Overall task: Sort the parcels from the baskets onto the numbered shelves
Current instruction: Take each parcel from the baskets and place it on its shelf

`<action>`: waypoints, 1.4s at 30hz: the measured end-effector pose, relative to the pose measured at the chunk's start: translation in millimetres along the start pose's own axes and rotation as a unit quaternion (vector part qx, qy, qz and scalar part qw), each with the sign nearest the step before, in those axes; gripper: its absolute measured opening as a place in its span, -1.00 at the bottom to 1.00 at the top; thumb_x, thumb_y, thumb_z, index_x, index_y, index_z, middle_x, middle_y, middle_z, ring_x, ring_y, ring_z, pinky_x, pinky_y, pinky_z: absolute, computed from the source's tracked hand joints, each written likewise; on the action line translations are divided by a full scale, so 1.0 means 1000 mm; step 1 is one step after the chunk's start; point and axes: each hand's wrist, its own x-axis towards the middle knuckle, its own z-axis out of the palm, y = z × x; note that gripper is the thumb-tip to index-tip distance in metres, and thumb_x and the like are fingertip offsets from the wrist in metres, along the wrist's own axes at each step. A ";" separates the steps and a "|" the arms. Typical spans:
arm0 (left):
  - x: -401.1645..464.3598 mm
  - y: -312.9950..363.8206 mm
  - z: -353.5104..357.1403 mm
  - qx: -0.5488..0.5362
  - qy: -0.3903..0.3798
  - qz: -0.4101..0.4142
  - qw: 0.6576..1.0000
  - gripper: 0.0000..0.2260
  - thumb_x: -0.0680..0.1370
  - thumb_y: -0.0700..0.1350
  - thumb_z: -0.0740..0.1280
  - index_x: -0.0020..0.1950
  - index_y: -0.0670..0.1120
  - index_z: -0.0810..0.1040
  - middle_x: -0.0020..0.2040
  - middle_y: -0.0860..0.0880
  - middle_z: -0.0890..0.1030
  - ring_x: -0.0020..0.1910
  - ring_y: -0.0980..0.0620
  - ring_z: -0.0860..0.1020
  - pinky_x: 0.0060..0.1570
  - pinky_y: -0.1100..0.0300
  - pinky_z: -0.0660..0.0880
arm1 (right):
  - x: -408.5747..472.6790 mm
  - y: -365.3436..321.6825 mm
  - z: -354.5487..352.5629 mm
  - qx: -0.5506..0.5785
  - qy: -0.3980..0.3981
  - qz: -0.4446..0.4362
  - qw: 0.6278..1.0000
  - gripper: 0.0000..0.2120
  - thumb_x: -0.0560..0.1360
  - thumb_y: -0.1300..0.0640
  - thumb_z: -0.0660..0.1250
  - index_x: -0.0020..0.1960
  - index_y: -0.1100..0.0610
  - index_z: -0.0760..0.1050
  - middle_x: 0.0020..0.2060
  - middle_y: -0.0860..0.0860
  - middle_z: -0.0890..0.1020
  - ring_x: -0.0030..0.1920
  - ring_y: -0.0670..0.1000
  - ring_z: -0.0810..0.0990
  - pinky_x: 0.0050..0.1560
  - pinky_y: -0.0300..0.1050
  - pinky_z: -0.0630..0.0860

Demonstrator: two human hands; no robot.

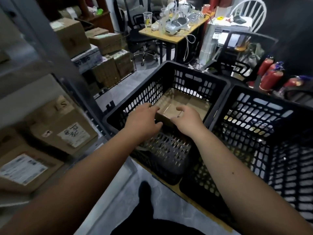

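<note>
A brown cardboard parcel (171, 107) lies inside the left black plastic basket (199, 77). Both arms reach into that basket. My left hand (144, 118) touches the parcel's near left corner with its fingers curled over the edge. My right hand (188, 120) grips the near right side, thumb on top. A second black basket (264, 106) stands right beside it, and its inside is dark. Grey shelves (55, 65) on the left hold labelled cardboard boxes (67, 131).
Stacked cardboard boxes (105, 53) stand on the floor behind the shelf. A cluttered wooden desk (172, 31) and office chair are further back. Red fire extinguishers (272, 77) sit beyond the right basket. The baskets rest on a low wooden platform (194, 202).
</note>
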 end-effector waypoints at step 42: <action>0.166 -0.050 0.084 -0.116 -0.215 -0.107 0.964 -0.31 0.41 -0.09 0.58 0.48 0.13 0.39 0.34 -0.11 0.34 0.15 -0.19 0.57 0.23 0.00 0.58 | 0.109 0.017 0.066 -0.157 -0.094 0.151 0.972 -0.62 0.50 0.13 0.47 0.29 0.11 0.54 0.19 0.09 0.63 0.18 0.15 0.60 0.02 -0.07 0.53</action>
